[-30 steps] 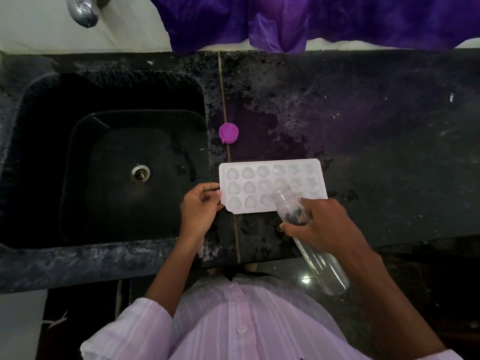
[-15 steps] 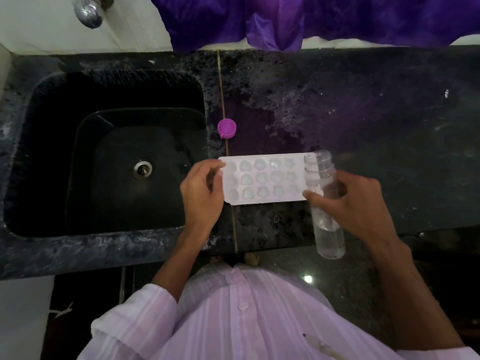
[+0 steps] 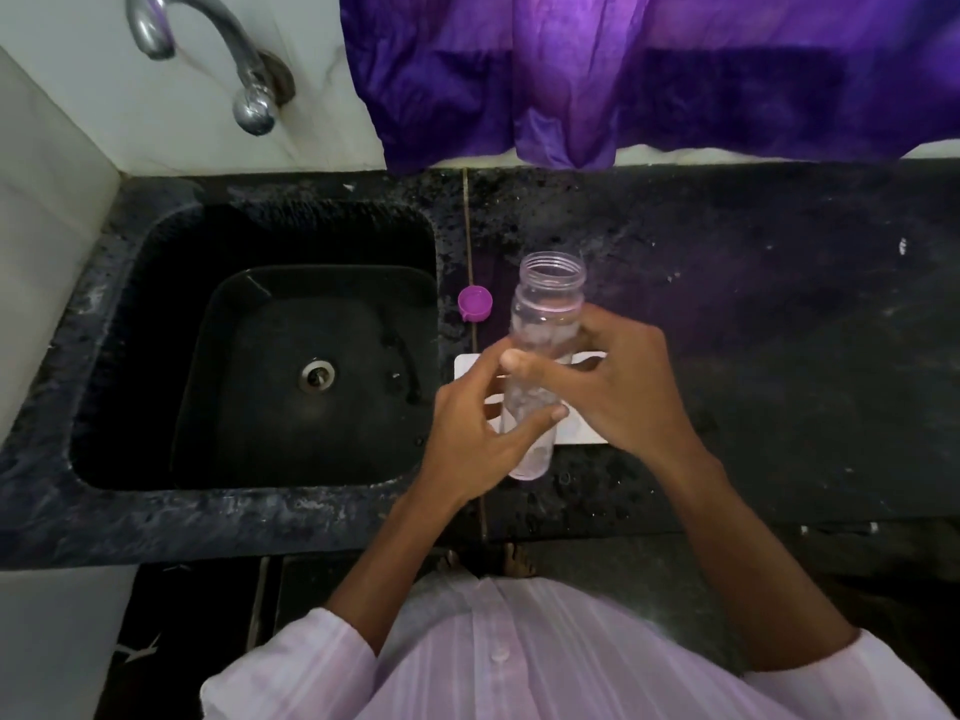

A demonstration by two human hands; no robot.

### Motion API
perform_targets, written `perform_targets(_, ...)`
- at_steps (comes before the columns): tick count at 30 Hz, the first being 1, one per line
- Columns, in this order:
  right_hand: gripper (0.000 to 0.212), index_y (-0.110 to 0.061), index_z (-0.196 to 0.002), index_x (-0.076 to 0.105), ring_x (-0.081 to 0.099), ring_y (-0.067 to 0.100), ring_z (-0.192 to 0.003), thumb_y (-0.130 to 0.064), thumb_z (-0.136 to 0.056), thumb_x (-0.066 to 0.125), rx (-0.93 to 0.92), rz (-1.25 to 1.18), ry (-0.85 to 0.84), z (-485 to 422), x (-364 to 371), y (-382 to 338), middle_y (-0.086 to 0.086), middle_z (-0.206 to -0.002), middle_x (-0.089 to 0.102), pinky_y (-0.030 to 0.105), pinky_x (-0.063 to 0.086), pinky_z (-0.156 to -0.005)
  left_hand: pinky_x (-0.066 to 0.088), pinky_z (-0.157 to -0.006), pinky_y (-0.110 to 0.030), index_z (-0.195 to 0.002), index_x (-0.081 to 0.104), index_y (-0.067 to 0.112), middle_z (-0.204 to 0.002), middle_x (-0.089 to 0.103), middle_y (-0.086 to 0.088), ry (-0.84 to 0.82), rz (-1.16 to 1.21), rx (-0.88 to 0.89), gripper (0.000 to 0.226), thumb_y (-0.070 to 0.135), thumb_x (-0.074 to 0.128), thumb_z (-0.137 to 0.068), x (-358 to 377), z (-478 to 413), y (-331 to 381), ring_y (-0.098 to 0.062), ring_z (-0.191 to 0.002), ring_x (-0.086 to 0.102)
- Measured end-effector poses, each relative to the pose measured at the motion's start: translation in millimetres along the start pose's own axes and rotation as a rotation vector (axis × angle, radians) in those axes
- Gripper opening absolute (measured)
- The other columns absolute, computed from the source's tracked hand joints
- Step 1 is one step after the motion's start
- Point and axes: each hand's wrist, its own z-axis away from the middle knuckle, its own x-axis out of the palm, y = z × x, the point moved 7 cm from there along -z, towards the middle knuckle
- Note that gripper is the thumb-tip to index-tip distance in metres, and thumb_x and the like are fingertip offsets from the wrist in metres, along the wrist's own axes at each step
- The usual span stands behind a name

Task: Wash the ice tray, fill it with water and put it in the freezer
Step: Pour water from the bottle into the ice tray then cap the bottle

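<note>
- One ice tray [image 3: 584, 428] lies flat on the counter [image 3: 753, 330] at mid-frame, just right of the sink. Only its white corners show behind my hands, so I cannot tell how full its cells are.
- Directly over it I hold the clear bottle [image 3: 545, 314] upright, mouth open. My right hand [image 3: 618, 387] is wrapped round its middle with the thumb across the front. My left hand [image 3: 467, 433] closes on the lower part, thumb laid over the glassy wall.
- Filling looks like the step in hand. I should keep the bottle steady, avoid bumping the tray beneath, and move it aside before lifting the tray level.
- Inside the bottle I see droplets and perhaps a little water. It looks nearly empty.
- Its purple cap [image 3: 475, 302] sits on the counter above the tray, near the sink edge.
- Left of that, the black sink [image 3: 130, 330] holds only a wet sheen round the drain.
- Overhead, the tap [image 3: 249, 75] curves at upper left.
</note>
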Motion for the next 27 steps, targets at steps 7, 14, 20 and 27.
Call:
perform_targets(7,0.021,-0.014,-0.113,0.069,0.072,0.019,-0.094,-0.027,-0.099,0.059,0.205,-0.150,-0.122,-74.0,33.6,81.2,0.006,-0.103,0.074,0.036,0.058,-0.091,0.060,-0.088,-0.032,-0.127,0.061,0.013,-0.112,0.073,0.006,0.331,-0.124,-0.070,0.060,0.026,0.087,-0.075,-63.4,4.1,-18.0,-0.007,-0.102,0.071)
perform_targets(14,0.055,-0.024,-0.143,0.051,0.036,0.036,-0.130,-0.008,-0.092,0.063,-0.076,0.699,-0.473,-143.7,107.0,132.6,0.013,-0.144,0.040,0.039,0.033,-0.111,0.057,-0.085,-0.019,-0.126,0.060,0.012,-0.109,0.073,0.006,0.490,-0.183,-0.111,0.061,0.020,0.089,-0.073,-100.2,12.0,-20.2,-0.004,-0.100,0.071)
perform_targets(20,0.046,-0.031,-0.137,0.055,0.036,0.035,-0.126,-0.022,-0.093,0.066,-0.152,0.857,-0.597,-156.4,131.2,145.2,0.010,-0.139,0.041,0.046,0.038,-0.107,0.060,-0.090,-0.037,-0.128,0.058,0.012,-0.113,0.073,0.002,0.564,-0.221,-0.112,0.062,0.020,0.088,-0.075,-106.2,26.8,-25.8,-0.010,-0.104,0.071)
perform_targets(27,0.028,-0.012,-0.102,0.055,0.069,0.030,-0.105,-0.022,-0.087,0.076,0.269,-0.527,-0.267,-134.0,104.0,74.7,0.022,-0.121,0.062,0.036,0.058,-0.089,0.059,-0.091,-0.040,-0.128,0.058,0.016,-0.112,0.072,0.003,0.583,-0.263,-0.133,0.061,0.019,0.088,-0.075,-110.6,37.2,-42.8,-0.010,-0.105,0.070)
